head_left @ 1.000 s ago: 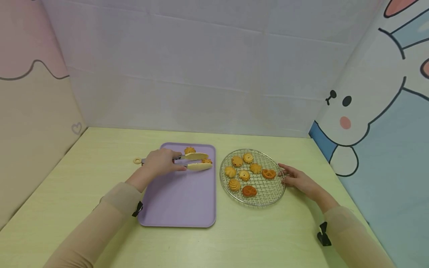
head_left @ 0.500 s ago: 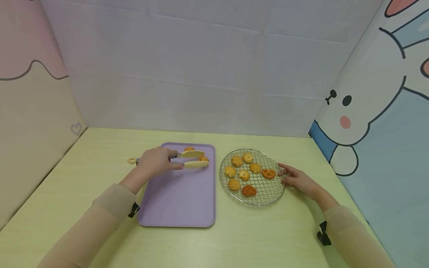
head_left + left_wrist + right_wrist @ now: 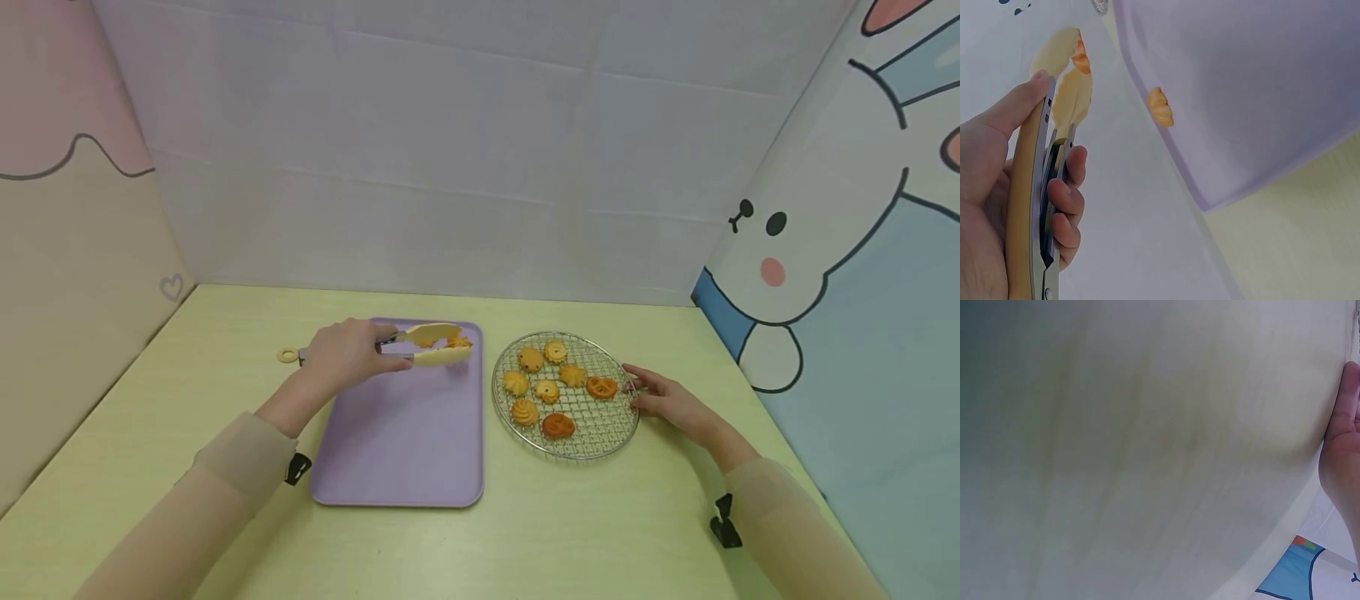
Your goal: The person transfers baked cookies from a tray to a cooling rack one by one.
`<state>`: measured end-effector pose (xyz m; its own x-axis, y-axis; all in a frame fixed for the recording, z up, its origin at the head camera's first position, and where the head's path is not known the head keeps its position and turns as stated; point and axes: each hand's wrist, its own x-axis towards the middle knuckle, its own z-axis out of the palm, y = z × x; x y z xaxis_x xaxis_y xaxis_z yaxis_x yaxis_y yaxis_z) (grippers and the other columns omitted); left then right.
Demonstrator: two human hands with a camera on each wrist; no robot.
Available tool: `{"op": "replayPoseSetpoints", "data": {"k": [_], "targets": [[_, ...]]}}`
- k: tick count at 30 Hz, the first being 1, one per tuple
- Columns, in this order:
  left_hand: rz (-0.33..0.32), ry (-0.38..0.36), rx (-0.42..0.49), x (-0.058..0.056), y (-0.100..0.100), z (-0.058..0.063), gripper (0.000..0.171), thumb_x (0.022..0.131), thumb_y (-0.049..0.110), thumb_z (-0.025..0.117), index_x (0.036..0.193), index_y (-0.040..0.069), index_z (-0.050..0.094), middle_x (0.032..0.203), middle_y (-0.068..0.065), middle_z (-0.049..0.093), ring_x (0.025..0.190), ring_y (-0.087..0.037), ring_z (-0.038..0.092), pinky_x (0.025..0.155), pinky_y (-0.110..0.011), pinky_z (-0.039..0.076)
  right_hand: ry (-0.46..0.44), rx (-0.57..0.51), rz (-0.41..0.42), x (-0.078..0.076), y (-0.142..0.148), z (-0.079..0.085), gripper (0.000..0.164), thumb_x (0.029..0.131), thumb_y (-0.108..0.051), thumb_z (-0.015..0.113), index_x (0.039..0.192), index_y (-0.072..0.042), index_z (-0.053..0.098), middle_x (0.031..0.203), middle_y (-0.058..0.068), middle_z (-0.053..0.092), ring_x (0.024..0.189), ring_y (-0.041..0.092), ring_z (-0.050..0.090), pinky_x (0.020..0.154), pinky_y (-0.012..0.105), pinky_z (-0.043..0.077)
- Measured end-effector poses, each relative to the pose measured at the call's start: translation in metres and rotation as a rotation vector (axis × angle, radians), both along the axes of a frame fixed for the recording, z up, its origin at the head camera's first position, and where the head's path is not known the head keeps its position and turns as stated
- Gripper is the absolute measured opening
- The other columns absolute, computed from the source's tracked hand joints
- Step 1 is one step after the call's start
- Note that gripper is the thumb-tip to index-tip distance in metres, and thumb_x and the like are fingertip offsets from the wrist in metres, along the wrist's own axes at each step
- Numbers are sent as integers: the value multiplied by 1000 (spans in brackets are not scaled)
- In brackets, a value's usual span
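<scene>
My left hand (image 3: 341,354) grips cream-tipped tongs (image 3: 442,357) over the far part of a lilac tray (image 3: 397,450). An orange cookie (image 3: 1080,56) is between the tong tips, partly hidden by them. Behind the tongs, another ridged cookie (image 3: 1160,107) lies on the tray by its edge. My right hand (image 3: 675,408) rests its fingers at the right rim of a round wire cooling rack (image 3: 600,437); the right wrist view shows only part of this hand (image 3: 1344,437). On the rack sit several cookies, among them a swirled one (image 3: 524,412) and a pretzel-shaped one (image 3: 602,387).
Tray and rack stand side by side on a pale yellow table (image 3: 570,533), with a narrow gap between them. A white wall (image 3: 450,167) rises behind the table. A rabbit-printed panel (image 3: 847,250) stands at the right.
The left hand and tongs have shifted left, then slightly up and away, and the cookie between the tips has moved with them. The right hand and rack stay in place.
</scene>
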<state>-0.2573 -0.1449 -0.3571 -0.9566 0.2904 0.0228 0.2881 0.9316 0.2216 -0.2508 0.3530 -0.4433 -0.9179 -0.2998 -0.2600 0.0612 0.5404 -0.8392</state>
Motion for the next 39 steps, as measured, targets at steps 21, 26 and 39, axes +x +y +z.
{"op": "replayPoseSetpoints", "data": {"k": [21, 26, 39], "targets": [[-29, 57, 46, 20, 33, 28, 63, 75, 60, 68, 129, 27, 60, 72, 6, 58, 56, -13, 48, 44, -27, 35, -5, -23, 0, -1, 1, -3, 65, 97, -21, 52, 151, -8, 18, 136, 25, 40, 109, 15, 51, 85, 19, 47], [-48, 68, 42, 25, 44, 33, 63, 75, 60, 68, 129, 27, 60, 68, 7, 56, 55, -13, 47, 44, -27, 34, -10, -26, 0, -2, 2, -4, 65, 97, -21, 51, 151, -9, 19, 137, 25, 39, 109, 14, 52, 86, 19, 47], [-180, 167, 58, 33, 78, 26, 60, 74, 59, 69, 124, 26, 62, 66, 11, 54, 51, -9, 45, 42, -25, 34, 13, 3, 3, -2, 0, -5, 64, 97, -21, 51, 151, -9, 19, 136, 24, 41, 109, 14, 52, 87, 19, 46]]}}
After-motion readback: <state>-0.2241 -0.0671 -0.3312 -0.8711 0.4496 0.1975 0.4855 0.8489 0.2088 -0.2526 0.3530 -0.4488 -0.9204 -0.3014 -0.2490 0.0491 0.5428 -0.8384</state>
